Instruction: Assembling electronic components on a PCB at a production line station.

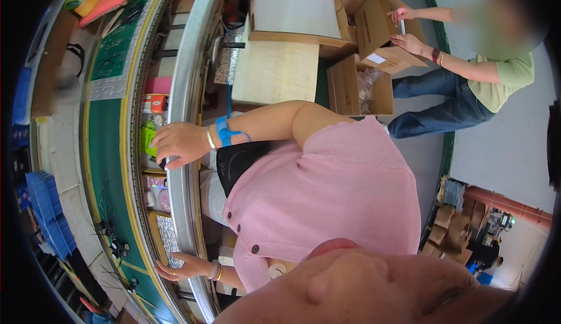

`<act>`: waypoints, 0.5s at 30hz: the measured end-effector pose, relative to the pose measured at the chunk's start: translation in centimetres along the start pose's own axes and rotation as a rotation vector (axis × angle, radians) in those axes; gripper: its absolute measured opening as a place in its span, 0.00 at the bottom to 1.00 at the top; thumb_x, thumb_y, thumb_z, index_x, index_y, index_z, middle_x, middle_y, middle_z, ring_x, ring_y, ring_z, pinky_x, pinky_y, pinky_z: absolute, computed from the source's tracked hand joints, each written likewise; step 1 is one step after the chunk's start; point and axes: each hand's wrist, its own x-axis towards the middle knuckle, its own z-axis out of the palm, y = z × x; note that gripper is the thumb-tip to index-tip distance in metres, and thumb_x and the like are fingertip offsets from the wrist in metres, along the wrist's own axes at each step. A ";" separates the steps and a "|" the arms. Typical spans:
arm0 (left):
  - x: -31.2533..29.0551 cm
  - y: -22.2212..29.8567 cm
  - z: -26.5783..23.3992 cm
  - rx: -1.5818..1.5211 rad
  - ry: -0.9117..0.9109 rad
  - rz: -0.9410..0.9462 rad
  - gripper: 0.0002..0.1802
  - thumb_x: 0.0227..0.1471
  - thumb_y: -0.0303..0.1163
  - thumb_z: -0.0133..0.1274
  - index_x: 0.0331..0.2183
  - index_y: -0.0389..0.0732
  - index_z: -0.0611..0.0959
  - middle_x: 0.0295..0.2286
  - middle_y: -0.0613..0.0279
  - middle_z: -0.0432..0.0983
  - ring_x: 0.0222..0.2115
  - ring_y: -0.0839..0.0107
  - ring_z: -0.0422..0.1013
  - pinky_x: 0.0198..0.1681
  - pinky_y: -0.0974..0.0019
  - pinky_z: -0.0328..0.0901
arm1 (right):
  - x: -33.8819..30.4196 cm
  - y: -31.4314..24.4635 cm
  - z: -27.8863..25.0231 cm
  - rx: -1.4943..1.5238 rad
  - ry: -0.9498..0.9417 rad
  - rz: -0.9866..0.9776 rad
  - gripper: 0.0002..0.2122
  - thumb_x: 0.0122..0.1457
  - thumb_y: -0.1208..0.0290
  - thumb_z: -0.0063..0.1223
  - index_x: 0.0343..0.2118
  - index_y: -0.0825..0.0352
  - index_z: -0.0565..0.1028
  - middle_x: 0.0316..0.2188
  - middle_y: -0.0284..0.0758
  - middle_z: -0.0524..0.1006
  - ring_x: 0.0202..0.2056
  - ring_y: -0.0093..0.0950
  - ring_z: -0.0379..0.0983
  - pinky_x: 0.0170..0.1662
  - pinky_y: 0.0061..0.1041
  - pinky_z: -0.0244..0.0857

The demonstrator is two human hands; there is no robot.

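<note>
My right hand, with a blue wrist strap and a pale bracelet, reaches over the grey metal rail. Its fingers bend downward onto a small dark thing, mostly hidden beneath them. A bright green item and an orange-red box lie close by in the channel behind the rail. My left hand extends over the same rail, fingers stretched and apart, holding nothing visible. Near it sits a silvery foil-like panel in a brown frame.
A green conveyor belt carries small black parts with wires. Blue bins stand beyond it. A carton with white sheeting rests on a pale box. A co-worker in a light green top handles an open carton.
</note>
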 end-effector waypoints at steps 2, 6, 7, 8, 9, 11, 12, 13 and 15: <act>-0.1 0.2 -0.9 0.140 -0.049 -0.067 0.22 0.51 0.33 0.53 0.48 0.39 0.71 0.49 0.54 0.63 0.51 0.59 0.59 0.52 0.54 0.57 | 0.2 -0.2 0.6 -0.110 -0.038 -0.131 0.09 0.47 0.60 0.57 0.28 0.59 0.76 0.30 0.29 0.76 0.43 0.31 0.69 0.46 0.31 0.64; 0.6 0.2 -0.1 0.137 -0.063 -0.043 0.21 0.51 0.34 0.53 0.48 0.40 0.72 0.48 0.56 0.64 0.51 0.60 0.60 0.52 0.54 0.57 | -0.2 0.2 0.2 -0.189 -0.033 -0.070 0.11 0.47 0.57 0.58 0.28 0.59 0.76 0.31 0.27 0.75 0.46 0.30 0.68 0.48 0.31 0.63; 0.5 0.1 -0.2 0.143 -0.070 -0.048 0.21 0.51 0.34 0.53 0.48 0.40 0.72 0.48 0.56 0.64 0.51 0.60 0.60 0.52 0.54 0.57 | -0.2 0.2 0.5 -0.177 -0.039 -0.074 0.11 0.47 0.57 0.58 0.28 0.59 0.76 0.31 0.27 0.75 0.46 0.30 0.68 0.48 0.31 0.63; 0.4 0.0 -0.3 0.156 -0.068 -0.053 0.21 0.51 0.35 0.53 0.47 0.40 0.72 0.48 0.56 0.64 0.51 0.60 0.60 0.52 0.54 0.57 | -0.3 0.1 0.7 -0.169 -0.043 -0.070 0.11 0.47 0.57 0.58 0.28 0.59 0.76 0.31 0.27 0.75 0.46 0.30 0.68 0.48 0.31 0.63; 0.2 -0.1 -0.3 0.169 -0.066 -0.057 0.21 0.51 0.35 0.53 0.47 0.40 0.72 0.48 0.56 0.64 0.51 0.61 0.60 0.52 0.54 0.57 | -0.4 0.1 0.8 -0.172 -0.040 -0.070 0.11 0.47 0.57 0.57 0.28 0.59 0.76 0.31 0.27 0.75 0.46 0.30 0.68 0.48 0.31 0.63; -0.1 -0.3 -0.7 0.184 -0.059 -0.069 0.21 0.51 0.35 0.53 0.47 0.41 0.72 0.48 0.56 0.64 0.51 0.61 0.60 0.52 0.54 0.57 | -0.2 -0.4 1.0 -0.177 -0.034 -0.087 0.11 0.47 0.57 0.57 0.28 0.59 0.76 0.31 0.27 0.75 0.46 0.30 0.68 0.48 0.31 0.63; -0.2 -0.4 -0.9 0.195 -0.056 -0.077 0.21 0.51 0.35 0.53 0.47 0.41 0.72 0.48 0.56 0.64 0.51 0.61 0.60 0.52 0.54 0.57 | -0.2 -0.6 1.0 -0.176 -0.021 -0.103 0.11 0.45 0.59 0.59 0.28 0.59 0.76 0.31 0.26 0.75 0.46 0.30 0.68 0.46 0.31 0.64; -0.2 -0.4 -0.8 0.200 -0.061 -0.075 0.21 0.51 0.35 0.53 0.47 0.41 0.72 0.48 0.56 0.64 0.51 0.61 0.60 0.52 0.54 0.57 | -0.3 -0.5 1.0 -0.172 -0.007 -0.109 0.11 0.44 0.60 0.60 0.28 0.58 0.75 0.31 0.25 0.74 0.45 0.30 0.68 0.45 0.31 0.65; -0.4 -0.4 -0.6 0.141 -0.034 -0.066 0.21 0.51 0.36 0.53 0.47 0.41 0.72 0.48 0.56 0.64 0.51 0.61 0.60 0.52 0.53 0.58 | -0.4 -0.5 1.0 -0.167 -0.001 -0.103 0.10 0.44 0.60 0.60 0.28 0.58 0.75 0.31 0.26 0.74 0.45 0.30 0.68 0.45 0.31 0.65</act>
